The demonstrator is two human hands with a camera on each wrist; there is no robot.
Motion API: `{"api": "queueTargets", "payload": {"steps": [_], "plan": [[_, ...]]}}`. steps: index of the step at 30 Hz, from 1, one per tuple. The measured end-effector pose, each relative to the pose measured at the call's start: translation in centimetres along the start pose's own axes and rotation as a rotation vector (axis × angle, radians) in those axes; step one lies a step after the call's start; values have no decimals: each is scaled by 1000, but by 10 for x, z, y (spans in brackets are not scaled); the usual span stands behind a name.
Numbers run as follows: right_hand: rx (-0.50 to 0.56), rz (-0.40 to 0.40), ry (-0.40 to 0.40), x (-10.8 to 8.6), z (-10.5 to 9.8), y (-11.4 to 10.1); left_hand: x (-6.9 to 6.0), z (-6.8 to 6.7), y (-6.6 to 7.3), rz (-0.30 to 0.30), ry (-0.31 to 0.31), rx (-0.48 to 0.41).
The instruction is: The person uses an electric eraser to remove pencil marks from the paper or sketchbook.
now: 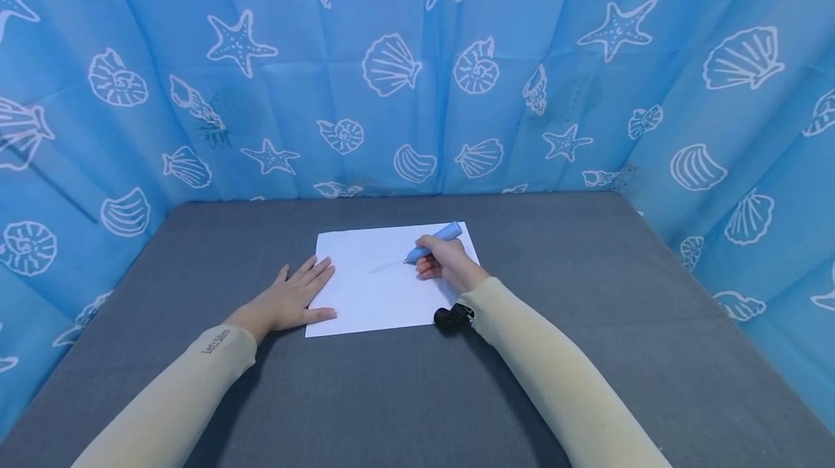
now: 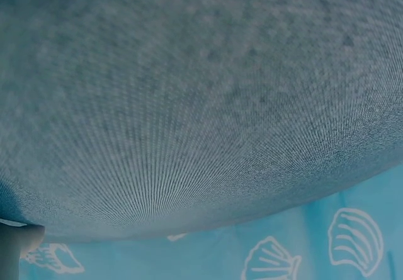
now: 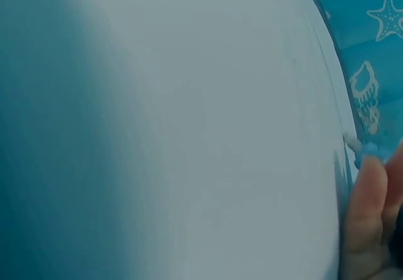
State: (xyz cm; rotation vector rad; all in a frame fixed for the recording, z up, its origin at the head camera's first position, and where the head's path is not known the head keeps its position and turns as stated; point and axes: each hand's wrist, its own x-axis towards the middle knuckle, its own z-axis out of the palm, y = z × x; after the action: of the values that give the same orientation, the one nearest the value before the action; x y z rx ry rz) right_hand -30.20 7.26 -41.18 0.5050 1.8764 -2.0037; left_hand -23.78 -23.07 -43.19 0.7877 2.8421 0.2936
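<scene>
A white sheet of paper [image 1: 372,308] lies on the grey table. My right hand [image 1: 450,259] pinches a thick blue pen [image 1: 447,232] over the sheet's right half, its narrow tip pointing down and left at the paper. Faint marks run leftward from the tip. Fingers and thumb spread, my left hand [image 1: 293,298] rests flat across the sheet's left edge. In the right wrist view, the paper [image 3: 220,104] fills most of the picture, and the fingers [image 3: 365,204] hold the pen [image 3: 368,151] at the right edge. Only a bit of the left hand [image 2: 16,245] shows in the left wrist view.
The grey tabletop [image 1: 587,265] stretches around the sheet. A blue curtain [image 1: 404,113] with white shells and starfish hangs behind the table and along both sides. A small black device [image 1: 451,317] sits under the right wrist, by the paper's near right corner.
</scene>
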Motion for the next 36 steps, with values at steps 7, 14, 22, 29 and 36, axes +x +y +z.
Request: {"api": "queueTargets", "payload": {"steps": [7,14,22,29,36], "plan": [[3,-13,-2,-2,0,1,-1,1,1,14,9,-7],[-15,-10,-25,-2,-1,0,-2,0,0,2,-1,-4],[-17,-26,-17,-2,-1,0,-3,1,-1,4,8,-10],[-25,-27,-34,-2,-1,1,-3,4,-1,-3,31,-3],[-25,-28,-24,-2,-3,0,0,4,-1,-13,23,10]]}}
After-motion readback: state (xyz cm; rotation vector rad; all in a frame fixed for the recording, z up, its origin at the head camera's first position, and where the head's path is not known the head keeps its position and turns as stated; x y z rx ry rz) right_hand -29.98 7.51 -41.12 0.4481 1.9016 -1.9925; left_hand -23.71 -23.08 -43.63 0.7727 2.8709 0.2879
